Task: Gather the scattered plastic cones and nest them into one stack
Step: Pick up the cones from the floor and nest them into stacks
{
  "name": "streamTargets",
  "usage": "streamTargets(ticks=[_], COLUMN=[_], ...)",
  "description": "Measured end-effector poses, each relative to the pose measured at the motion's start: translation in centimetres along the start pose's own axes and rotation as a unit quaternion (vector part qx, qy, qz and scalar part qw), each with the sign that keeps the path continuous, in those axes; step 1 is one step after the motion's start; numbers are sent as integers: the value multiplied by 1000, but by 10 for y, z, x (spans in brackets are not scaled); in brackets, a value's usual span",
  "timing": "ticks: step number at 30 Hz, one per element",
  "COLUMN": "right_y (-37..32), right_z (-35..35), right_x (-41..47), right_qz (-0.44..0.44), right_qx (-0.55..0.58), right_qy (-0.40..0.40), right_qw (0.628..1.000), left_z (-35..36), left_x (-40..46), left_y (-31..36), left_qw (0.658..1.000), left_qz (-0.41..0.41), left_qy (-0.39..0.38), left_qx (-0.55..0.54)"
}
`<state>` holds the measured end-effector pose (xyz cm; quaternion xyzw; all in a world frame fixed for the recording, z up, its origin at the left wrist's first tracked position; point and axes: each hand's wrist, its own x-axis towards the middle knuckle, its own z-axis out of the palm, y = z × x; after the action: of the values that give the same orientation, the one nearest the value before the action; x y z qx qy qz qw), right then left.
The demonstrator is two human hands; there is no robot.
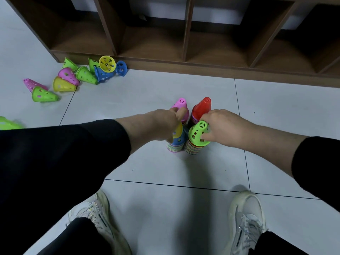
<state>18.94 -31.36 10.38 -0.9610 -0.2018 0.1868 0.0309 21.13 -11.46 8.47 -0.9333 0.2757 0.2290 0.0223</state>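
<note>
- Four upright cone stacks (195, 144) cluster on the tiled floor (165, 92); loose cones (82, 74) lie well apart, near the wooden shelf (184, 61).
- Left hand (165, 122) grips the yellow-topped stack (177, 138).
- Right hand (224, 126) pinches the green cone (197, 133).

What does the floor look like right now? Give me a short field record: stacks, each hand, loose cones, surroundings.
stacks: four upright, close together on the tiled floor: green-topped stack, yellow-topped stack, pink-topped stack, red-topped stack
left hand: reaching over the yellow-topped stack; grip hidden from view
right hand: fingers curled round the green-topped stack's top cone
loose cones: cluster lying tipped at far left by the shelf base; one green cone at the left edge
surroundings: wooden shelf unit behind
</note>
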Motion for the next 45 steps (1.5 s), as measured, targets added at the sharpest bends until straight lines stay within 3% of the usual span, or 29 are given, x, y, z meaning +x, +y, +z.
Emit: streamTargets(ticks=[12,18,21,27,33,39,45], right_y=[12,9,-4,-44,-99,-178,-282], right_z=[16,11,2,-16,-36,-53,-45], right_x=[-8,-9,-5,21,63,144,229], right_qz=[42,41,30,-28,-85,-133,-185], right_qx=[134,113,112,107,77,46,5], right_qy=[-6,-8,26,76,35,6,-35], right_qw=[990,993,993,991,993,990,982], left_z=[9,15,16,20,41,75,132], left_x=[-2,-7,-23,-67,-115,-177,-237], left_y=[7,3,-4,-54,-142,-235,-322], left_qw=[999,983,972,970,958,912,805], left_qz=[2,23,3,-69,-185,-316,-474], left_qy=[45,119,144,154,144,170,204], left_qx=[10,-138,-187,-175,-164,-199,-294])
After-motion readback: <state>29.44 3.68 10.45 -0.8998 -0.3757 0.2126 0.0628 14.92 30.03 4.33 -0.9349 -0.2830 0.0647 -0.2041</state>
